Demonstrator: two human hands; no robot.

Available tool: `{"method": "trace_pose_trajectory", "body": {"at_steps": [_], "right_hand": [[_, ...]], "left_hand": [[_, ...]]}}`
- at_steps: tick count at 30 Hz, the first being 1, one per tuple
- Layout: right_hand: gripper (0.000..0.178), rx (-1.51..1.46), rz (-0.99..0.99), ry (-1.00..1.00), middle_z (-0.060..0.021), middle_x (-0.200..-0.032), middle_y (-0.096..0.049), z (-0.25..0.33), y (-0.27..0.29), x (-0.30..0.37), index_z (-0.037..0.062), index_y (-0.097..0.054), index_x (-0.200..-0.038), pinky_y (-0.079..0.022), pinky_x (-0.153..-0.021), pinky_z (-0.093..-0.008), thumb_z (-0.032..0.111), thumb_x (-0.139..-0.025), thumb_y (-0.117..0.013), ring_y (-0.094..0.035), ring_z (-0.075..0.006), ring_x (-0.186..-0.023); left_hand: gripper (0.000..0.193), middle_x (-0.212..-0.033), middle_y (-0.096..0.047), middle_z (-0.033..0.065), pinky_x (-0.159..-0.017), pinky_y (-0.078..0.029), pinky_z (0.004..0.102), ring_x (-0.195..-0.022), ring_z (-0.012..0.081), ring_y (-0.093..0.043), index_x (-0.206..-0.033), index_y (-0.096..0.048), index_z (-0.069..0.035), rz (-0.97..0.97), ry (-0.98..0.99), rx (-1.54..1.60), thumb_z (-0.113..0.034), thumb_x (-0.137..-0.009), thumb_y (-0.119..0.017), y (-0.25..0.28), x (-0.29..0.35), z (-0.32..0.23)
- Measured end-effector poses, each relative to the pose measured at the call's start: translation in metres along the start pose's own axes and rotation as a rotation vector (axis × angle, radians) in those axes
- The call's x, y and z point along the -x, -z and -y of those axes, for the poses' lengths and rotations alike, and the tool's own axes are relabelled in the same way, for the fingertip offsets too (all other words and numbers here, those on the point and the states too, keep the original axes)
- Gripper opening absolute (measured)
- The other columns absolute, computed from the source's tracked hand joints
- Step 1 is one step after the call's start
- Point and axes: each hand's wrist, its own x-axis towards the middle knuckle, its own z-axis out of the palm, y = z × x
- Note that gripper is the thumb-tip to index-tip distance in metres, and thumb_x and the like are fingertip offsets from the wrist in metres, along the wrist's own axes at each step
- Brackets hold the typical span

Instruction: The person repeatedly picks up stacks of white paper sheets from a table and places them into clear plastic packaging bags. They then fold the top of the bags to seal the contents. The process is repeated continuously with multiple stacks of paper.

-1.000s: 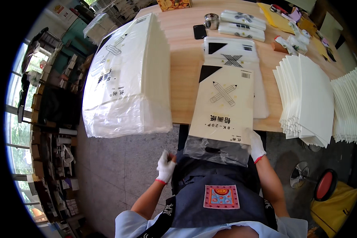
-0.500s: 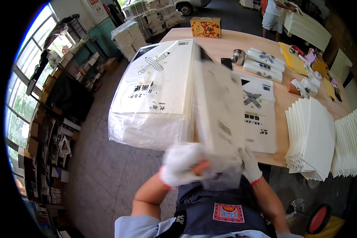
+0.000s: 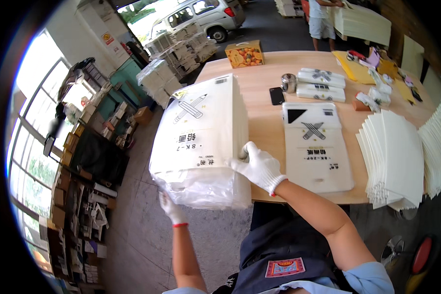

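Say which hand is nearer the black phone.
Right. The right hand is at the near right corner of the tall stack of packs, on the person's side of the black phone. The left hand is farther off, by the stack's near left corner.

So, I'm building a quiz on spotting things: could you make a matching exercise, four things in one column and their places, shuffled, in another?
Things
1. right hand
2. left hand
3. phone
4. fruit box

Places
A. near the far edge of the table
B. by the near left corner of the big stack of packs
C. at the stack's right side
D. beside the metal pot

Pairs: 1-C; 2-B; 3-D; 4-A
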Motion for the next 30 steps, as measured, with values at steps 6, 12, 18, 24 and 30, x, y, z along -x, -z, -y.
{"method": "trace_pose_trajectory", "body": {"at_steps": [6,12,18,24,30], "right_hand": [[0.047,0.195,0.357,0.014,-0.0061,-0.080,-0.067,-0.130,-0.041,0.105,0.0151,-0.057,-0.101,-0.049,-0.071,-0.0417,0.056,-0.078,-0.060,-0.066,-0.0270,-0.077],[0.038,0.173,0.282,-0.320,-0.0088,-0.084,-0.068,-0.206,-0.010,0.202,0.0117,-0.059,-0.098,-0.050,-0.071,-0.0392,0.047,-0.085,-0.055,-0.066,-0.0283,-0.080],[0.034,0.076,0.139,-0.502,-0.0080,-0.083,-0.068,-0.204,0.017,0.236,0.0124,-0.059,-0.095,-0.049,-0.072,-0.0384,0.045,-0.085,-0.056,-0.066,-0.0276,-0.080],[0.030,-0.321,0.103,-0.579,-0.0048,-0.077,-0.067,-0.211,0.036,0.228,0.0092,-0.061,-0.092,-0.050,-0.063,-0.0318,0.039,-0.088,-0.057,-0.065,-0.0176,-0.065],[0.051,-0.616,-0.379,-0.407,-0.0099,-0.094,-0.065,-0.249,0.050,0.108,0.0022,-0.058,-0.108,-0.048,-0.072,-0.0304,0.049,-0.087,-0.057,-0.062,-0.0170,-0.079]], "left_hand": [[0.012,-0.072,-0.058,0.0019,-0.053,-0.044,0.0266,-0.059,0.0097,-0.053,-0.086,-0.061,-0.007,0.627,0.394,-0.372,-0.018,-0.086,-0.065,-0.048,0.167,0.092],[0.018,-0.083,-0.063,0.0091,-0.067,-0.049,0.0373,-0.076,0.0255,-0.061,-0.091,-0.061,-0.010,1.248,-0.272,-0.616,-0.025,-0.084,-0.065,-0.205,0.253,0.066],[0.019,-0.090,-0.063,0.0089,-0.076,-0.047,0.0414,-0.088,0.0286,-0.059,-0.087,-0.063,-0.012,1.431,-0.604,-0.816,-0.029,-0.079,-0.066,-0.313,0.272,0.095],[0.019,-0.090,-0.064,0.0123,-0.076,-0.048,0.0365,-0.087,0.0250,-0.061,-0.078,-0.064,-0.004,1.586,-0.036,-0.707,-0.022,-0.082,-0.061,-0.335,0.241,0.129],[0.021,-0.081,-0.062,0.0080,-0.073,-0.047,0.0300,-0.078,0.0168,-0.058,-0.079,-0.061,-0.003,1.563,-0.093,-0.597,-0.019,-0.090,-0.055,-0.352,0.229,0.098]]}}
